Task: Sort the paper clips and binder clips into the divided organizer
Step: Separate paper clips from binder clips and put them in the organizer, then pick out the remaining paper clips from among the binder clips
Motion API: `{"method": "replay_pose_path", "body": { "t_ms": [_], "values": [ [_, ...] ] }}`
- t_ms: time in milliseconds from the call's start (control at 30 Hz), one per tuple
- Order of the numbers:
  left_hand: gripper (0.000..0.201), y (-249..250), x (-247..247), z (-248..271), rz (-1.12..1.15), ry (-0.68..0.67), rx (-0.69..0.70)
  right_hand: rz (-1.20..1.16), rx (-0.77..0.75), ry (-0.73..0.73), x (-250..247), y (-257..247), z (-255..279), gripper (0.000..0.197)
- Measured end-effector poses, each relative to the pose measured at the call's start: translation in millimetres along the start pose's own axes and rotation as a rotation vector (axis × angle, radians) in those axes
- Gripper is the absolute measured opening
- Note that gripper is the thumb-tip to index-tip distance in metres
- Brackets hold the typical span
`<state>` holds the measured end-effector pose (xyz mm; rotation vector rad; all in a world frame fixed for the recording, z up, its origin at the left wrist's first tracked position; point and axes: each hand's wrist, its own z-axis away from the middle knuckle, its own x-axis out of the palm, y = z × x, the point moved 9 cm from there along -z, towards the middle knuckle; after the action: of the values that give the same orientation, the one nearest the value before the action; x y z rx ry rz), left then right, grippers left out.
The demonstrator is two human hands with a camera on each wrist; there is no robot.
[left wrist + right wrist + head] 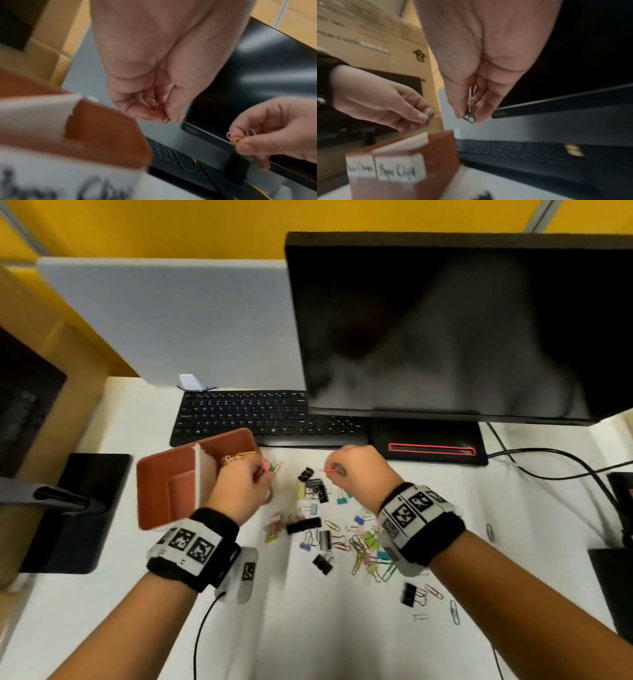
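Note:
A brown divided organizer (161,484) with a white divider stands at the left of the white desk; several paper clips (236,457) lie in its far right compartment. Its front labels (399,170) read "Paper Clips". My left hand (262,474) hovers at the organizer's right edge and pinches red and pink paper clips (157,109). My right hand (337,470) is raised to the right of it and pinches several paper clips (470,106), white, yellow and dark green. A mixed pile of binder clips and paper clips (342,535) is spread on the desk below both hands.
A black keyboard (260,416) lies just behind the organizer. A dark monitor (462,330) on its base (431,450) stands at the back right, with cables (548,463) trailing right. A black stand (78,508) and a cardboard box sit at the left.

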<state>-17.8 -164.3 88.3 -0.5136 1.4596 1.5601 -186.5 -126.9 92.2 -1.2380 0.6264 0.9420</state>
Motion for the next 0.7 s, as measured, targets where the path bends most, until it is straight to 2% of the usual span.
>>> {"method": "replay_pose_path", "body": {
  "t_ms": [100,200,267,367,433,567,700],
  "values": [
    [0.011,-28.0,-37.4,-13.4,-0.060,0.036,-0.067,-0.053,-0.083,0.026,15.2,-70.6,-34.5,0.015],
    [0.013,-49.5,-42.7,-22.5,-0.053,-0.001,-0.108,-0.074,-0.042,-0.018,46.8,-106.2,-67.4,0.018],
    [0.023,-53.4,-41.1,-21.7,-0.117,-0.030,-0.070,-0.081,0.019,-0.036,61.6,-109.1,-75.7,0.028],
    [0.034,-40.3,-49.7,-9.0,-0.122,0.043,0.077,-0.248,-0.004,0.050,54.0,-104.8,-63.5,0.040],
    [0.033,-26.8,-45.0,6.0,-0.033,0.045,0.165,-0.368,-0.016,0.102,42.8,-89.2,-40.3,0.035],
    [0.027,-2.1,9.6,32.9,0.104,-0.175,0.244,-0.353,0.171,0.112,44.5,-5.4,21.0,0.013],
    [0.033,14.7,79.2,42.9,0.070,-0.340,0.259,-0.273,0.413,0.005,71.7,83.3,78.3,0.022]
  ]
}}
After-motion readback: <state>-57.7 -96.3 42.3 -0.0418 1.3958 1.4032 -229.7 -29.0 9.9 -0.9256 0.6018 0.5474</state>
